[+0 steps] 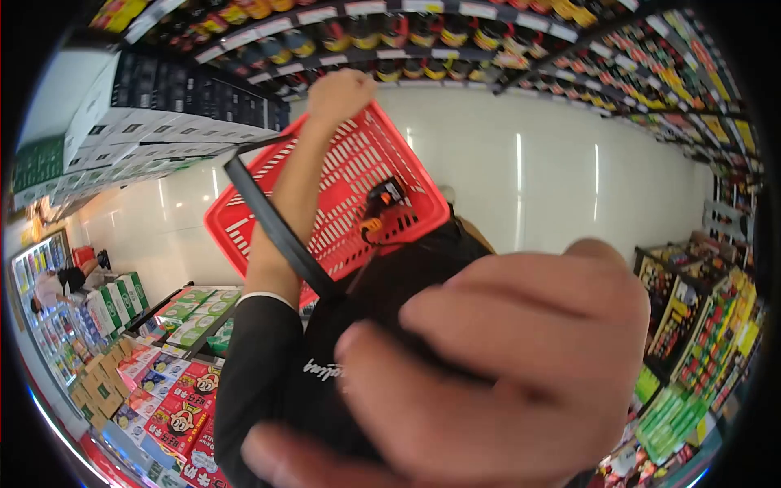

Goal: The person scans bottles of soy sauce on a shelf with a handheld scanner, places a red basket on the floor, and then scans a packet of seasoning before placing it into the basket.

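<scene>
A red shopping basket (325,195) hangs from my left forearm, which passes through its black handle. Beyond the basket's far rim, my left hand (342,93) is closed in a fist; its inner side is hidden. Inside the basket lies a small dark item (386,195) with an orange part. Very close to the camera, my right hand (504,350) looks large and blurred at the lower right. Its fingers are loosely bent, its thumb stands apart, and nothing shows between them. It covers part of my black top (325,390).
Shelves of jars (390,32) curve along the top. White and dark boxes (179,98) are stacked at upper left. Red drink cartons (183,415) fill the lower left. Packed racks (691,325) stand at right. Near the fridges on the left is another person (57,285). Pale floor (504,163) lies between.
</scene>
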A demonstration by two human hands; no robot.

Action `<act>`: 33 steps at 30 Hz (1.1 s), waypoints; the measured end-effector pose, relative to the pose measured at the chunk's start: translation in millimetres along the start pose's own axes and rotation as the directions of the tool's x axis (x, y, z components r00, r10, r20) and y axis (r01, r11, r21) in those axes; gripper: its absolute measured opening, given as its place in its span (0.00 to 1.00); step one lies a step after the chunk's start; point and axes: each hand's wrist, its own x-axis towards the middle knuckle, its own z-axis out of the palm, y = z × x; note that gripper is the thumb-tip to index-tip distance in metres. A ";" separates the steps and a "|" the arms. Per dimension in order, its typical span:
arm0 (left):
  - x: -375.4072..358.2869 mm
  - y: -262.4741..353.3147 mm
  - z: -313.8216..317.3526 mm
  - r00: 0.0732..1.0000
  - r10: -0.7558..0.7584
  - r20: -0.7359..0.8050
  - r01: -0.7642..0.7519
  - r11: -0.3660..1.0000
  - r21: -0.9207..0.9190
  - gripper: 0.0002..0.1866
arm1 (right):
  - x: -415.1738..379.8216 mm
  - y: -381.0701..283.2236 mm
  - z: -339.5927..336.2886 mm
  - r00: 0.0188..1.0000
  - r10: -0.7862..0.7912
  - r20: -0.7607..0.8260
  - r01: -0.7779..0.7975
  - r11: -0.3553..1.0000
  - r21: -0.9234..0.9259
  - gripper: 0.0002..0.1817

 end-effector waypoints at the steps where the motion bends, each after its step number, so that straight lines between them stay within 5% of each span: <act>1: -1.7 10.7 -1.2 1.000 0.004 0.019 -0.005 0.998 0.058 0.21 | -9.5 3.2 -6.1 1.000 -0.005 0.008 0.004 0.999 0.043 0.14; 9: -14.8 75.4 30.4 0.993 -0.108 -0.041 0.110 0.993 0.053 0.22 | -94.7 60.7 -60.3 0.997 0.063 0.038 -0.074 0.868 0.491 0.13; 15: -21.3 131.3 40.4 0.995 -0.010 -0.100 0.017 0.997 0.075 0.21 | -154.1 155.2 32.9 0.975 0.198 0.098 -0.204 0.631 0.749 0.12; 18: -20.5 156.5 47.2 0.998 -0.019 -0.061 0.025 0.995 0.097 0.21 | -202.4 191.1 95.6 0.930 0.281 0.237 -0.368 0.712 0.598 0.08; 21: -9.5 174.9 60.6 1.000 0.002 0.016 -0.004 0.987 0.161 0.20 | -247.1 200.2 132.7 0.912 0.351 0.213 -0.408 0.841 0.356 0.08; 24: -8.1 207.1 62.2 0.996 0.090 0.014 -0.091 0.981 0.174 0.21 | -255.3 180.8 117.8 0.886 0.433 0.166 -0.462 0.796 0.391 0.09; 30: 6.1 252.0 85.4 0.980 0.124 0.153 -0.152 0.970 0.188 0.23 | -268.0 170.4 119.9 0.791 0.402 0.460 -0.592 0.693 0.412 0.12; 33: 3.4 249.5 89.0 0.979 0.143 0.144 -0.170 0.966 0.196 0.22 | -294.6 174.6 156.5 0.844 0.330 0.422 -0.407 0.908 0.104 0.12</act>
